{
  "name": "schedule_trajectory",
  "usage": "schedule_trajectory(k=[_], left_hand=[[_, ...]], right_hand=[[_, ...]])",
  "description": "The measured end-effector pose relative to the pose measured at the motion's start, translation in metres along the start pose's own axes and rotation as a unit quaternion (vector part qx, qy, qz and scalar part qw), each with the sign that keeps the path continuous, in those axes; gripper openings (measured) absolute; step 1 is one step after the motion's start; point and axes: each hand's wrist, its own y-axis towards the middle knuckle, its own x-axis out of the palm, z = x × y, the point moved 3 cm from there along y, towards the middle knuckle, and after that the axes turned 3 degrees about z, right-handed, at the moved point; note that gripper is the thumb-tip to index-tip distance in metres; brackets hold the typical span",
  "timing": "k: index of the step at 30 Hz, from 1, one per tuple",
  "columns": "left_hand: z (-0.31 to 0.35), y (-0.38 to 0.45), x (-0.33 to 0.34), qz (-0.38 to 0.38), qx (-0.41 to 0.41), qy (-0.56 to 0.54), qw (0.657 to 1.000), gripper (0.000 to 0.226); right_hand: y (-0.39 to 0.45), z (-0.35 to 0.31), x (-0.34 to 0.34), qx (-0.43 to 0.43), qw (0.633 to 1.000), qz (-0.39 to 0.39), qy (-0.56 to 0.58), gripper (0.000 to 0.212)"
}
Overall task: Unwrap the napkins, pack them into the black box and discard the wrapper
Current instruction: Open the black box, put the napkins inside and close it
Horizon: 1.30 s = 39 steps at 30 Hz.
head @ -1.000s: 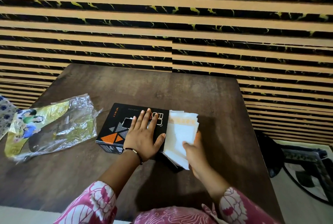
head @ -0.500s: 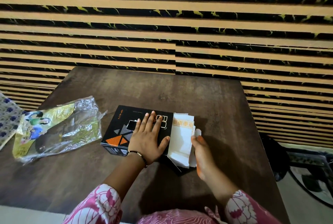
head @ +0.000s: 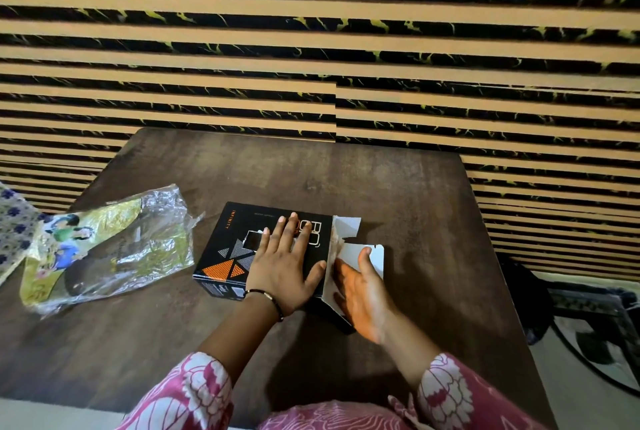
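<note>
Napkins: white stack at black box's three-o'clock opening, tabletop centre. Right hand flat, pushing them; left hand flat, steadying lid. Risk: stack probably buckles, corners snagging the flap.

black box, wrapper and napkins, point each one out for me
black box (head: 239, 232), head view, on its printed top face left of the hand
wrapper (head: 138, 249), head view, on the crinkled clear middle
napkins (head: 348, 225), head view, on the white corner sticking out of the box's right end
</note>
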Motion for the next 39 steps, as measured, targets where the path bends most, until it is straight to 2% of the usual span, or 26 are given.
schedule_trajectory(k=[3, 9, 12, 15, 16, 18, 20, 22, 23, 25, 27, 31, 36, 39], left_hand=[[0.000, -0.001, 0.001, 0.002, 0.000, 0.001, 1.000, 0.081], [0.001, -0.001, 0.000, -0.008, 0.001, 0.010, 1.000, 0.083], [0.003, -0.003, 0.000, -0.011, 0.001, 0.011, 1.000, 0.083], [0.001, -0.002, -0.001, -0.008, 0.000, 0.004, 1.000, 0.083], [0.002, -0.002, -0.001, -0.007, 0.001, 0.005, 1.000, 0.082], [0.001, -0.002, -0.001, -0.005, 0.002, 0.000, 1.000, 0.081], [0.002, -0.002, -0.002, -0.008, 0.004, -0.002, 1.000, 0.081], [0.002, -0.002, -0.003, -0.013, 0.007, -0.005, 1.000, 0.081], [0.003, -0.002, -0.004, -0.015, 0.005, -0.006, 1.000, 0.081], [0.003, -0.001, -0.006, -0.021, 0.005, -0.006, 1.000, 0.082], [0.004, 0.001, -0.009, -0.030, 0.007, 0.008, 0.999, 0.079], [0.002, 0.022, -0.019, -0.020, 0.037, 0.054, 0.998, 0.080], [0.004, 0.038, -0.006, -0.040, 0.170, 0.045, 0.984, 0.069], [0.002, 0.043, 0.000, -0.067, 0.166, 0.034, 0.983, 0.068]], right_hand=[[0.007, 0.002, -0.006, -0.021, 0.998, 0.053, 0.019, 0.076], [0.021, 0.005, 0.014, 0.034, 0.993, -0.057, 0.096, 0.083], [0.024, 0.002, 0.020, 0.043, 0.992, -0.057, 0.108, 0.080], [0.025, -0.002, 0.014, 0.035, 0.990, -0.056, 0.126, 0.089], [0.027, -0.004, 0.007, 0.017, 0.992, -0.031, 0.123, 0.090], [0.031, -0.013, -0.005, -0.059, 0.990, 0.086, 0.098, 0.080], [0.033, -0.032, -0.011, -0.164, 0.958, 0.231, 0.047, 0.060], [0.033, -0.050, -0.008, -0.223, 0.921, 0.308, -0.081, 0.053], [0.035, -0.055, -0.004, -0.237, 0.911, 0.309, -0.135, 0.051], [0.039, -0.055, 0.004, -0.209, 0.923, 0.276, -0.170, 0.050], [0.039, -0.047, 0.003, -0.178, 0.935, 0.263, -0.155, 0.051], [0.018, -0.034, 0.003, -0.166, 0.936, 0.283, -0.129, 0.055], [0.005, -0.028, 0.022, -0.159, 0.955, 0.229, -0.104, 0.058], [0.005, -0.023, 0.027, -0.141, 0.959, 0.222, -0.109, 0.061]])
